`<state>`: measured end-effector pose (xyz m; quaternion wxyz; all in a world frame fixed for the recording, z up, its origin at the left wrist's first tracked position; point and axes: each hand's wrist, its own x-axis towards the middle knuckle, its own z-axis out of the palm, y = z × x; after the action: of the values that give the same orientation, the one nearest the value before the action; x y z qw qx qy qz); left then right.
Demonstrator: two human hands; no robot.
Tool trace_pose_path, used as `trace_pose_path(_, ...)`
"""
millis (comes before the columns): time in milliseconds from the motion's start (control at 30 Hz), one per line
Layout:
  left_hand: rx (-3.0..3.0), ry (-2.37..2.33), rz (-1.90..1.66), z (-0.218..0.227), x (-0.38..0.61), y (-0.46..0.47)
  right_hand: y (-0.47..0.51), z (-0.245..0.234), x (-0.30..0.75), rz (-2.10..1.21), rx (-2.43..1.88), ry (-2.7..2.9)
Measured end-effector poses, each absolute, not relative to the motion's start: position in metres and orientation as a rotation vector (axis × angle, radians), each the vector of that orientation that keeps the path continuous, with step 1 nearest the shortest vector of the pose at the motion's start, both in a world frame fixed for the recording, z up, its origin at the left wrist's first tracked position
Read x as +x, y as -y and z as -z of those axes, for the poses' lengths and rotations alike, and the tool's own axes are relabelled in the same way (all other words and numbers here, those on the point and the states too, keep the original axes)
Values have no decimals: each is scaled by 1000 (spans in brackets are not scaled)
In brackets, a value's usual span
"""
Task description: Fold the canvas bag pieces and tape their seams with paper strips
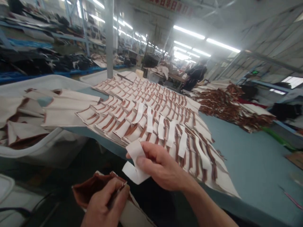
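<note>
- At the near edge of a blue-grey surface point(248, 157), two bare hands work low in the view.
- The right hand point(163, 168) pinches a white strip point(134, 164) between thumb and fingers; the strip bends, one end up, the other hanging below the thumb.
- The left hand point(104, 205) is closed around a brown and cream piece point(90, 189), held below the surface edge, just under the strip.
- On the surface, just beyond the right hand, lie rows of pieces point(146, 104), cream with brown bands, overlapping like shingles and running away from the viewer.
- Several nearer pieces in those rows carry white strips point(165, 126) laid across them.
- To the left, a white bin point(30, 148) holds loose cream and brown pieces.
- Farther right on the surface sits a heap point(232, 104) of the same cream and brown material, well apart from the hands.
- In the background a person in dark clothing point(195, 75) stands at another bench, beneath long ceiling lights.
- Shelves point(47, 47) on the left hold dark bundles.
</note>
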<state>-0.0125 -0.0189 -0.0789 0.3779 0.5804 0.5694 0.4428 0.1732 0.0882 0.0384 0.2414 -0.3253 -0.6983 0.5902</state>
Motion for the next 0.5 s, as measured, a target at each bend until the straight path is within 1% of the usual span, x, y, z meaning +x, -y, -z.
trace_pose_path(67, 1497, -1442, -1104, 71, -7, 23, -61, -28, 190, -1607, -973, 1883)
trace_pose_path(200, 1462, -1445, -1062, 62, 12, 39, -26, -14, 213, -1466, -1009, 1801)
trace_pose_path(333, 1417, -1466, -1036, 54, 31, 52, -6, -7, 226, -1321, -965, 1785)
trace_pose_path(500, 1460, -1457, -956, 47, 35, 52, 10, -2, 236, -1142, -1125, 1838)
